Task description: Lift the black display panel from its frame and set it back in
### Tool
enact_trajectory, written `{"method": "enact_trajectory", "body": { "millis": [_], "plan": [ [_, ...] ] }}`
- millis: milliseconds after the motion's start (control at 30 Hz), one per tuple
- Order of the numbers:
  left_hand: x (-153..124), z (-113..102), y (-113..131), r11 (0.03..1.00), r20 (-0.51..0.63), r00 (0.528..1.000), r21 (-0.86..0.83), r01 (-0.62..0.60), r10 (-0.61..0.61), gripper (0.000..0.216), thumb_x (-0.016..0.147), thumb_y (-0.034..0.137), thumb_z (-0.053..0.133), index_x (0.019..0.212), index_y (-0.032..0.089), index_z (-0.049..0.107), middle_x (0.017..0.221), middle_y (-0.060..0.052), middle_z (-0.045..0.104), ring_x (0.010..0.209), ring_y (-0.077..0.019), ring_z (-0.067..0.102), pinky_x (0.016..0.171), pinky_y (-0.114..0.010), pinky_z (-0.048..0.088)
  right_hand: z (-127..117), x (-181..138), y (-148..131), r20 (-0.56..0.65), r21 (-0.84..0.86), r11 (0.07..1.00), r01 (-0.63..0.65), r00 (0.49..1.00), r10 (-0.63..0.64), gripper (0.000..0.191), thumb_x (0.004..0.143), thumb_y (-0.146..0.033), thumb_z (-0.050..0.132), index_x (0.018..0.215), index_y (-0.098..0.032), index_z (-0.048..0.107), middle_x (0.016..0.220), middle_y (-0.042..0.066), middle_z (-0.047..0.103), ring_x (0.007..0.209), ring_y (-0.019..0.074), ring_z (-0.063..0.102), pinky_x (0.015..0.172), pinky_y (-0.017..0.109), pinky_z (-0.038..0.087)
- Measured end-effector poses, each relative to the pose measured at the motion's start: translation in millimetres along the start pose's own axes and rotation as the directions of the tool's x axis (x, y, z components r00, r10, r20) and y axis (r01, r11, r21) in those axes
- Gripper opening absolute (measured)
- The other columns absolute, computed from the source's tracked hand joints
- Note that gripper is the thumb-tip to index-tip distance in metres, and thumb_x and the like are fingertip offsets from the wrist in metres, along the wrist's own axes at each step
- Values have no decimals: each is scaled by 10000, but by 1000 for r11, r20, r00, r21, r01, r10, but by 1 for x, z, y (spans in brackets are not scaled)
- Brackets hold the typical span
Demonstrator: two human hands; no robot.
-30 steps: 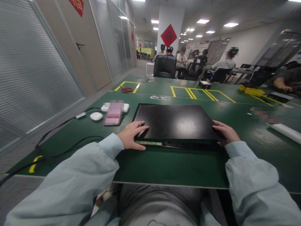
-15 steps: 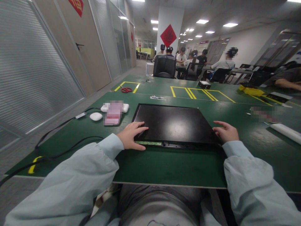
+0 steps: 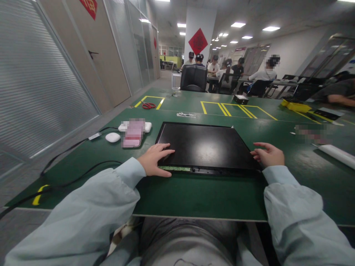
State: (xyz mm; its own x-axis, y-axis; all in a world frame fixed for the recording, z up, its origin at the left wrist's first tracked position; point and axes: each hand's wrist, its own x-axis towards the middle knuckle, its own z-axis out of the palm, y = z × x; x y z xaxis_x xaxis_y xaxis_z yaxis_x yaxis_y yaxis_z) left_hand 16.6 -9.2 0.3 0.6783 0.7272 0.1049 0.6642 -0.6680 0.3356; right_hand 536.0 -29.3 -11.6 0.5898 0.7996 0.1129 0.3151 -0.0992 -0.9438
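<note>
Black panel (image 3: 206, 144) between spread, ungripping left hand (image 3: 153, 159) and half-curled right hand (image 3: 271, 155), its hold unclear.

Between the left hand (image 3: 155, 159) and the right hand (image 3: 269, 154), whitish glare lies on the black panel (image 3: 205, 146). Ceiling lamps (image 3: 238, 25) far beyond them give rather dim light. The phone (image 3: 134, 133) near the left hand is pixelated.

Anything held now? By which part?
No clear hold: the left hand lies spread on the near-left corner of the black panel; the right hand is at the panel's right edge, whether gripping cannot be told.
</note>
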Motion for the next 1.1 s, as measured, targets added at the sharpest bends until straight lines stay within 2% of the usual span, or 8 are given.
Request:
{"method": "enact_trajectory", "body": {
  "millis": [167,300,467,700,1100],
  "plan": [
    [0,1,0,1000,-7,1000,2,2,-2,996,734,700,839,1575,258,540,1699,-211,400,1536,-472,386,1252,-636,301,1,-6,-3,-4,16,999,37,999,-37,342,680,-115,696,987,-245,772,677,23,765,526,178,671,484,291,552],
    [0,0,0,1000,-6,1000,8,2,-2,1004,736,716,829,1576,249,540,1698,-213,402,1531,-480,388,1248,-645,301,2,-11,-9,-7,22,1000,5,1000,-5,329,675,-95,674,952,-250,756,656,10,754,531,168,672,492,274,546],
    [0,0,0,1000,1,1000,2,-3,3,1020,745,751,803,1581,232,535,1701,-221,393,1543,-473,370,1257,-638,280,-1,-11,-12,48,54,998,-22,999,19,316,670,-84,626,896,-256,764,657,15,755,545,169,680,509,274,563],
    [0,0,-2,1000,7,1000,4,-10,10,1033,750,767,791,1587,221,528,1706,-222,385,1545,-462,371,1267,-616,270,-3,-8,-9,80,60,998,-19,997,14,269,675,-117,669,872,-259,785,714,37,783,579,179,705,505,275,586],
    [0,1,-3,999,9,1000,41,-16,15,1035,760,755,790,1603,221,512,1715,-212,377,1547,-456,379,1270,-592,278,5,-16,-10,5,29,996,83,996,-84,193,710,-153,664,826,-245,788,690,18,775,540,150,688,487,246,579]
  ]
}}
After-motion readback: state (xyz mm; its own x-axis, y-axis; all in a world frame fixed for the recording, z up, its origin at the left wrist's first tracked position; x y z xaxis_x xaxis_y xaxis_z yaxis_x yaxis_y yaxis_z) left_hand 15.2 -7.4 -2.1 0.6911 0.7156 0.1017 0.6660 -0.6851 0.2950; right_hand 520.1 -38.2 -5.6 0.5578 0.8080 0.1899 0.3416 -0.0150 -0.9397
